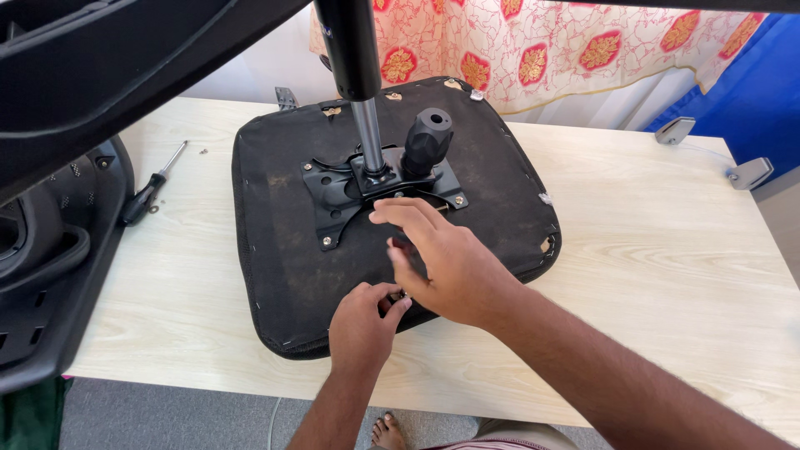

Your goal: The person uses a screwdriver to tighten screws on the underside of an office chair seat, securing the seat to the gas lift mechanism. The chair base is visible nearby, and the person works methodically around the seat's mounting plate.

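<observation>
The upturned seat cushion (pixel 283 250) lies on the desk (pixel 650 250), its metal plate (pixel 333 196) already bolted at several corners. The left hand (pixel 362 325) pinches something small, unclear what; the right hand (pixel 446 258) hovers open. A screwdriver (pixel 150 187) lies unused nearby.

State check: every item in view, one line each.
Seat cushion: upside down on the table.
Metal plate: on cushion underside.
Gas cylinder: upright in plate.
Knob: upright.
Screwdriver: lying untouched.
Left hand: pinching something small.
Right hand: open, over cushion.
</observation>
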